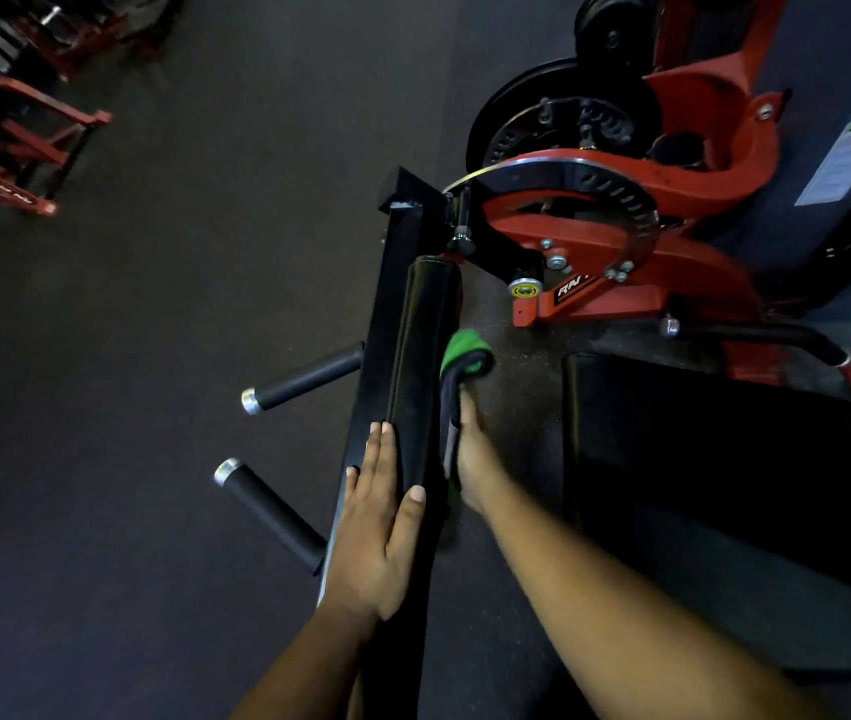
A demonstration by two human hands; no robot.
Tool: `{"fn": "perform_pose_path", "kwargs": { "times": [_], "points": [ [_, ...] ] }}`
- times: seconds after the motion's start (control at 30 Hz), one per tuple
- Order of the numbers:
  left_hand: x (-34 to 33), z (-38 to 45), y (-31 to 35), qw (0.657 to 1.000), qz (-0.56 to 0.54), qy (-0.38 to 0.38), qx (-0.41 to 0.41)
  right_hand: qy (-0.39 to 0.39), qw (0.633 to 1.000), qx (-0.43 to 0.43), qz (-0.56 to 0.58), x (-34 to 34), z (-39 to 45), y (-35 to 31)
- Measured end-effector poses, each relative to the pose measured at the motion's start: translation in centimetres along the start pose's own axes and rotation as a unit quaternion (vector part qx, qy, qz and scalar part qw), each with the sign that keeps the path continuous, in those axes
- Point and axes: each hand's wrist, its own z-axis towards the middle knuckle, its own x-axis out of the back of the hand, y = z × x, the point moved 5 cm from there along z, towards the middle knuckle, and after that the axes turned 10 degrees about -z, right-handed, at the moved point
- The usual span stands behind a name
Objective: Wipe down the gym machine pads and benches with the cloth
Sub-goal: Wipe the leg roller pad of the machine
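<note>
Against the roller pad's (420,371) right side, the right hand (470,467) grips the cloth (465,361); the left hand (379,517) rests flat opposite. The bench (724,459) beyond the cloth looks unwiped.

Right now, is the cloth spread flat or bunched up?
Bunched up. The cloth is folded over on itself in the right hand, against the side of the long pad.
</note>
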Motion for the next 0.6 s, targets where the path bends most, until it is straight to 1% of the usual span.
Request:
{"fn": "perform_pose_path", "kwargs": {
  "times": [0.03, 0.07, 0.1, 0.13, 0.2, 0.27, 0.33, 0.37, 0.43, 0.5, 0.53, 0.6],
  "points": [
    [0.0, -0.1, -0.1, 1.0, -0.001, 0.002, -0.002, -0.01, 1.0, 0.013, -0.026, -0.5, -0.9, 0.6],
    [0.0, -0.2, -0.2, 1.0, -0.002, 0.003, -0.005, 0.001, 0.998, 0.044, -0.054, -0.5, -0.7, -0.1],
    [0.0, -0.4, -0.4, 1.0, -0.005, 0.002, -0.006, 0.035, 0.996, 0.071, -0.048, 0.0, 0.0, -1.9],
    [0.0, -0.5, -0.4, 1.0, -0.008, 0.0, -0.004, 0.07, 0.989, 0.116, -0.062, 0.8, 1.1, -4.7],
    [0.0, -0.6, -0.4, 1.0, -0.011, -0.004, -0.002, 0.114, 0.968, 0.189, -0.122, 1.2, 3.6, -9.3],
    [-0.1, -0.6, -0.3, 1.0, -0.018, -0.007, -0.001, 0.123, 0.967, 0.186, -0.124, 1.1, 4.7, -10.4],
    [-0.1, -0.6, -0.2, 0.999, -0.033, -0.004, -0.002, 0.123, 0.97, 0.196, -0.082, 0.8, 2.1, -8.4],
    [-0.1, -0.5, -0.2, 0.999, -0.047, -0.002, 0.0, 0.124, 0.972, 0.189, -0.059, 0.7, 0.0, -5.9],
    [0.0, -0.5, -0.6, 0.996, -0.089, 0.002, 0.015, 0.091, 0.98, 0.173, -0.025, -0.3, -5.9, -0.1],
    [0.2, -0.7, -0.8, 0.992, -0.127, 0.004, 0.025, 0.07, 0.981, 0.177, -0.033, -1.3, -10.1, 3.2],
    [0.3, -0.8, -0.8, 0.99, -0.138, 0.01, 0.02, 0.069, 0.982, 0.174, -0.035, -1.2, -10.2, 2.7],
    [0.6, -1.5, -1.0, 0.987, -0.155, 0.032, 0.008, 0.1, 0.976, 0.18, -0.066, -0.7, -7.4, -0.5]
  ]
}}
